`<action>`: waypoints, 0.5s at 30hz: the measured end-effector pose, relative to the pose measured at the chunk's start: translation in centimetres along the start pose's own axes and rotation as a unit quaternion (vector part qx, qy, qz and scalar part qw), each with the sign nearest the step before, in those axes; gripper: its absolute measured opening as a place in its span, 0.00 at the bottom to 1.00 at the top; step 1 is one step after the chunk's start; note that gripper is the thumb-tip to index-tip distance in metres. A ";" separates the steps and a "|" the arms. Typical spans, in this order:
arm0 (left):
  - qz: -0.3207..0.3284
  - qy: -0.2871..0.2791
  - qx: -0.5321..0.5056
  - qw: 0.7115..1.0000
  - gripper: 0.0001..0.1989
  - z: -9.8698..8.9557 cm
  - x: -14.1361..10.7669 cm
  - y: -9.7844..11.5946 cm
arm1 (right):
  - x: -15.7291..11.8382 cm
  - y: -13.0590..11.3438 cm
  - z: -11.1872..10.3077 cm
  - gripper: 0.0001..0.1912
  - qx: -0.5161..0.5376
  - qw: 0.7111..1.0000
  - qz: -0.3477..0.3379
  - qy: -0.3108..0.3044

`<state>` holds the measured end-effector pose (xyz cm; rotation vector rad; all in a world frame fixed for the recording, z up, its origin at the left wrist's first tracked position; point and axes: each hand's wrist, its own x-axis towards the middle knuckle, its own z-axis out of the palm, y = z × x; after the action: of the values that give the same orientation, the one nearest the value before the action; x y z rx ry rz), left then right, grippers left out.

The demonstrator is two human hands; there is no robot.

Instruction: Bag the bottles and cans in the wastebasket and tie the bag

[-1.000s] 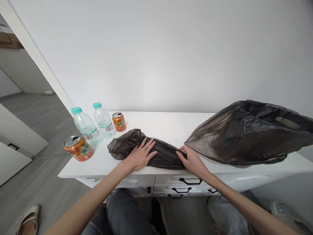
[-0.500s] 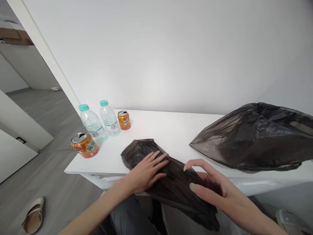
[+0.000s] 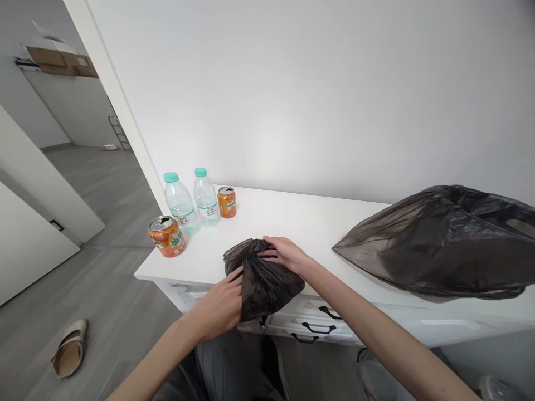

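Observation:
A black plastic bag lies gathered into a folded bundle at the front edge of the white cabinet top, part of it hanging over the edge. My left hand is closed on its left side, fingertips tucked partly out of sight in the plastic. From the upper right, my right hand grips the bunched top of the same bag, its fingers curled into the folds. A second black plastic bag, puffed out and larger, rests on the right, apart from both hands.
On the left of the cabinet top stand a near orange can, a small orange can and two clear bottles with teal caps. Dark drawer handles stick out below the front edge. A shoe lies on the floor.
The long, stretched-out bag has been folded up into a compact bundle. My right hand has moved up and left onto its top; my left hand has shifted to its left side.

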<state>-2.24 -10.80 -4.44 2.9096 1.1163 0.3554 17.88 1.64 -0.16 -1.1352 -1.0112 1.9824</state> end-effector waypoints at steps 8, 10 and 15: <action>-0.038 0.135 0.008 0.990 0.34 -3.7 -1.2 3.9 | -2.1 -0.2 1.3 0.39 -0.190 0.977 -0.093 -0.035; -0.048 0.078 0.003 0.996 0.45 -2.5 -0.7 3.7 | -4.0 -1.2 1.8 0.42 -0.296 0.945 -0.140 -0.023; -0.142 0.059 -0.100 0.983 0.44 -0.2 -1.0 1.2 | -10.1 -3.4 0.1 0.44 -0.582 0.753 -0.289 -0.101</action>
<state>-2.24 -12.40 -4.37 2.5398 1.3991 0.5994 22.64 -4.80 6.89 -0.9156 -2.5164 0.8426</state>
